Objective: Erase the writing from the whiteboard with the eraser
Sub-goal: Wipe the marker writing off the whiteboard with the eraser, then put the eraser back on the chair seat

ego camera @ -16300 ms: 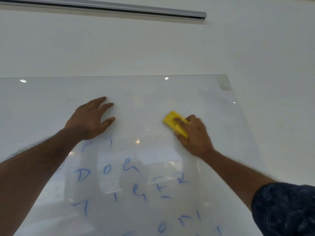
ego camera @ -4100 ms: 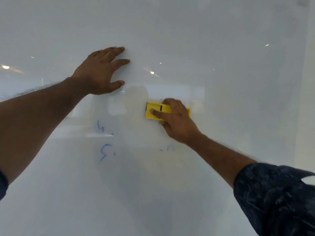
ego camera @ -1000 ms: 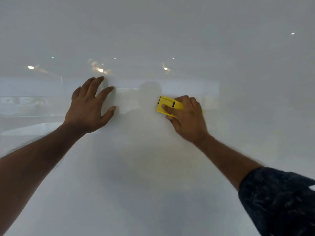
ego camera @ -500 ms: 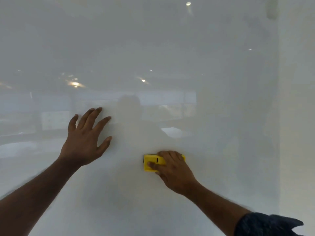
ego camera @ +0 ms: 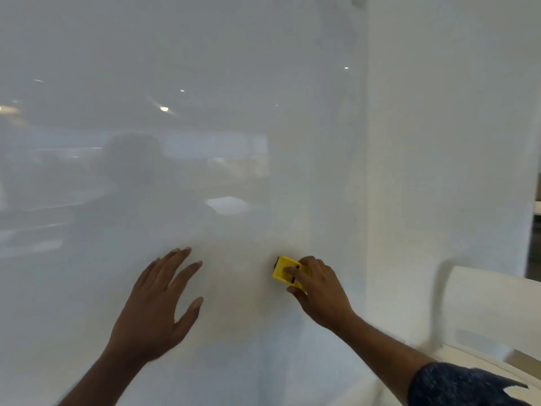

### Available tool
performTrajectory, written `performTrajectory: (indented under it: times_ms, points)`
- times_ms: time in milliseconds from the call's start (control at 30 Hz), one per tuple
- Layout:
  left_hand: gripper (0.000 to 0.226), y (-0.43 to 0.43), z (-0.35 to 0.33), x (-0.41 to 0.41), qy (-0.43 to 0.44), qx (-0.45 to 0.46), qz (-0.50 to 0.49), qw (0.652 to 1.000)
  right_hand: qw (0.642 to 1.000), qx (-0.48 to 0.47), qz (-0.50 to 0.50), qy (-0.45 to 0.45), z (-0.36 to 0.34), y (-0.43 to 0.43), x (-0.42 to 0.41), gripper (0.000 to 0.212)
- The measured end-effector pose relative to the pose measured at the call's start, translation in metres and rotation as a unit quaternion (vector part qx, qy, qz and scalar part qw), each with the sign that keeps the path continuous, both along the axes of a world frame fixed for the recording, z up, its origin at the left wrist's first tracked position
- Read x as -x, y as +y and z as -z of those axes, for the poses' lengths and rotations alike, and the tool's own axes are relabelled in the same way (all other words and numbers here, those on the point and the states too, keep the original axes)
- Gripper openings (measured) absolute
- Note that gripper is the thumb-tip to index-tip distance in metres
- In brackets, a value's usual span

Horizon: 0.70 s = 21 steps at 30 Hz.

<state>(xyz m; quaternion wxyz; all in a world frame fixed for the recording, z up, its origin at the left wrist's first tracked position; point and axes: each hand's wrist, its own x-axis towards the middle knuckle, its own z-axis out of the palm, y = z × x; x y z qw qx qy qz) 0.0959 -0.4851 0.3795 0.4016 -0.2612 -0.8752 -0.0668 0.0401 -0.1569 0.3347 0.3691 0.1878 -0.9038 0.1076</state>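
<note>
Office or meeting room, glossy wall-mounted whiteboard (ego camera: 205, 112), plain white wall (ego camera: 439, 142), reflected ceiling lights (ego camera: 164, 109)

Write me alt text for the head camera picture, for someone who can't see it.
A person's right hand presses a yellow eraser against a glossy whiteboard that shows no writing in view. The left hand is spread open at the board to its left; contact is unclear. A white wall lies to the right.

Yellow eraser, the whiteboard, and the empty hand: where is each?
yellow eraser (ego camera: 283, 270): head view, its bare upper-left face.
whiteboard (ego camera: 234, 83): head view, bare glossy surface.
left hand (ego camera: 155, 312): head view, back of the hand.
</note>
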Motion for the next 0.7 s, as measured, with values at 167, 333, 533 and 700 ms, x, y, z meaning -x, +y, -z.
performTrajectory:
  times_ms: [167,333,533,700]
  points:
    - [0.062,0.073,0.071,0.029,-0.073,-0.033,0.027,0.996,0.996,0.017,0.053,-0.062,0.057,0.094,0.013,0.034]
    - [0.073,0.137,0.144,0.057,-0.143,-0.036,0.034,0.988,0.983,0.020,0.097,-0.156,0.119,0.173,0.017,0.032]
    - [0.077,0.216,0.219,0.084,-0.198,-0.007,0.044,0.979,0.955,0.018,0.154,-0.251,0.201,0.261,0.014,0.030]
    - [0.083,0.275,0.262,0.101,-0.283,0.017,0.065,0.957,0.919,0.020,0.208,-0.334,0.267,0.326,0.008,0.029]
